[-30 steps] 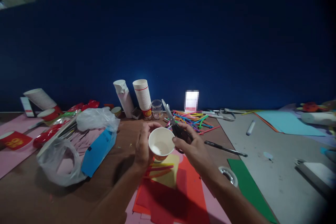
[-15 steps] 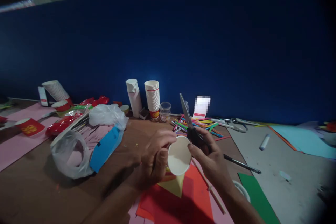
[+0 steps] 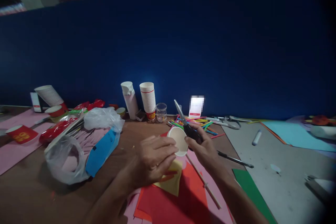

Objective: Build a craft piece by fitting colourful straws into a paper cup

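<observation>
A white-lined paper cup (image 3: 180,142) is tilted with its mouth toward me, between my two hands. My left hand (image 3: 156,157) lies along the cup's left side, fingers closed together against its rim and wall. Dark-handled scissors (image 3: 181,114) are in my right hand (image 3: 206,148), their blades pointing up and to the left. The right thumb also touches the cup's right rim. Below the hands lie a piece of yellow paper (image 3: 174,186) with an orange mark and some red sheets (image 3: 160,204). A thin wooden stick (image 3: 211,193) lies beside them.
Behind the hands are a stack of paper cups (image 3: 147,98), a glass jar (image 3: 161,112), colourful strips (image 3: 210,126) and a lit phone (image 3: 196,106). At left is a plastic bag (image 3: 64,168). Right are a pen (image 3: 236,160), green paper (image 3: 252,194) and a marker (image 3: 256,138).
My left hand has shifted from cupping the cup's side to lying across its left edge with straighter fingers. The cup and scissors have moved slightly up and left in view.
</observation>
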Demonstrator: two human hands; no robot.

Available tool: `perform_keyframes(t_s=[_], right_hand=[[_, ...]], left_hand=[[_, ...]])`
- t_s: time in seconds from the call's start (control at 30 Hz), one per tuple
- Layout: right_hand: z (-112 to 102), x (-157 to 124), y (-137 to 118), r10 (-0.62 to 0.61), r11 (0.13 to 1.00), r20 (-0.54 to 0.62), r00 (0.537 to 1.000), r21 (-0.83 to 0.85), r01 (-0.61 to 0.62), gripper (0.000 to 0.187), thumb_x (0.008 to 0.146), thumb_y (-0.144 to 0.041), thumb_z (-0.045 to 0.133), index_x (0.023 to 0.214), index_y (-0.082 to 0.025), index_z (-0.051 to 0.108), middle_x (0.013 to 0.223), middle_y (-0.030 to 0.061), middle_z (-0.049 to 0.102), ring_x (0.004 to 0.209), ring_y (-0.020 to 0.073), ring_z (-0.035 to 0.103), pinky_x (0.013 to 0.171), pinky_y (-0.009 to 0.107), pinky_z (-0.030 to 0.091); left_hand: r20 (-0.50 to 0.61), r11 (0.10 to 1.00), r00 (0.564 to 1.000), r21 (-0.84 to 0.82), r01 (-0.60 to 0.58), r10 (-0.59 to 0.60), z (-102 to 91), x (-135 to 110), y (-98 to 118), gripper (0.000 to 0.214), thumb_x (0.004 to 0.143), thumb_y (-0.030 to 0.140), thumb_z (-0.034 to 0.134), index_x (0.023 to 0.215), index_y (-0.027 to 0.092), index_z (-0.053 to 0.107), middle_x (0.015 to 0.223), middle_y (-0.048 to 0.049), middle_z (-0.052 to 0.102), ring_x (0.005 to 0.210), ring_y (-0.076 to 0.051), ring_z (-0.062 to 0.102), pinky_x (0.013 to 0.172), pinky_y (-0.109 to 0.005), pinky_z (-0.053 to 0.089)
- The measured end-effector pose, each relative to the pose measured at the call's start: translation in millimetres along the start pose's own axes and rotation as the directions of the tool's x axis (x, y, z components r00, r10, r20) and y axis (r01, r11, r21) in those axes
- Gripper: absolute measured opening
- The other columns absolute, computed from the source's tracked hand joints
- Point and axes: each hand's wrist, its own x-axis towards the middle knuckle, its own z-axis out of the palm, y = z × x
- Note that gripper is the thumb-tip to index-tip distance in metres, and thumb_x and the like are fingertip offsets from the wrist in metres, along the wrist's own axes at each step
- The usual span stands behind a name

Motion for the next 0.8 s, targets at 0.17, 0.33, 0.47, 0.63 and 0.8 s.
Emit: perform_keyframes(t_s=[0.17, 0.33, 0.47, 0.63, 0.8], right_hand=[[-3, 2, 0, 0.003, 0.999, 0.003, 1.000, -0.045, -0.002, 0.037, 0.074, -0.021, 0.055, 0.110, -0.019, 0.050, 0.093, 0.0031, 0.060, 0.081, 0.0167, 0.055, 0.069, 0.028, 0.044], [-3, 3, -1, -0.047, 0.998, -0.054, 0.997, -0.054, 0.044, 0.036, 0.077, -0.033, 0.055, 0.110, -0.019, 0.051, 0.091, 0.0032, 0.058, 0.077, 0.0158, 0.053, 0.068, 0.028, 0.043], [-6, 1, -4, -0.069, 0.997, -0.119, 0.991, 0.015, 0.071, 0.046, 0.085, -0.052, 0.035, 0.109, -0.018, 0.054, 0.073, 0.0018, 0.054, 0.060, 0.0141, 0.047, 0.056, 0.026, 0.038], [3, -9, -10, -0.010, 0.999, 0.016, 1.000, -0.045, 0.010, 0.043, 0.085, -0.050, 0.038, 0.103, -0.018, 0.060, 0.065, 0.0007, 0.051, 0.054, 0.0141, 0.040, 0.050, 0.025, 0.032], [19, -17, -7, 0.005, 0.986, 0.068, 0.998, -0.167, 0.006, 0.041, 0.080, -0.053, 0.041, 0.076, -0.018, 0.063, 0.060, 0.0009, 0.049, 0.055, 0.0154, 0.041, 0.050, 0.025, 0.031]], left_hand=[[0.222, 0.998, 0.974, -0.028, 0.061, -0.053, 5.7, 3, -8, 0.022, 0.082, 0.016, 0.045, 0.092, 0.018, 0.065, 0.086, -0.0095, 0.065, 0.080, -0.019, 0.057, 0.069, -0.028, 0.040], [0.115, 0.982, 0.980, -0.078, 0.175, -0.165, 10.6, 5, -20, 0.020, 0.082, 0.020, 0.047, 0.082, 0.018, 0.067, 0.076, -0.0077, 0.063, 0.073, -0.018, 0.056, 0.067, -0.027, 0.040], [-0.247, 0.870, 0.850, -0.301, 0.390, -0.466, 5.1, 6, -40, 0.013, 0.075, 0.026, 0.057, 0.073, 0.019, 0.068, 0.073, -0.0042, 0.065, 0.067, -0.016, 0.056, 0.065, -0.024, 0.043], [-0.331, 0.729, 0.650, -0.358, 0.583, -0.684, -9.9, -2, -73, 0.022, 0.074, 0.034, 0.056, 0.082, 0.016, 0.067, 0.054, 0.0014, 0.058, 0.046, -0.011, 0.052, 0.047, -0.019, 0.042], [-0.336, 0.672, 0.588, -0.464, 0.577, -0.736, -15.0, -6, -80, 0.023, 0.073, 0.034, 0.057, 0.078, 0.013, 0.066, 0.051, 0.0014, 0.056, 0.044, -0.010, 0.053, 0.043, -0.018, 0.044]])
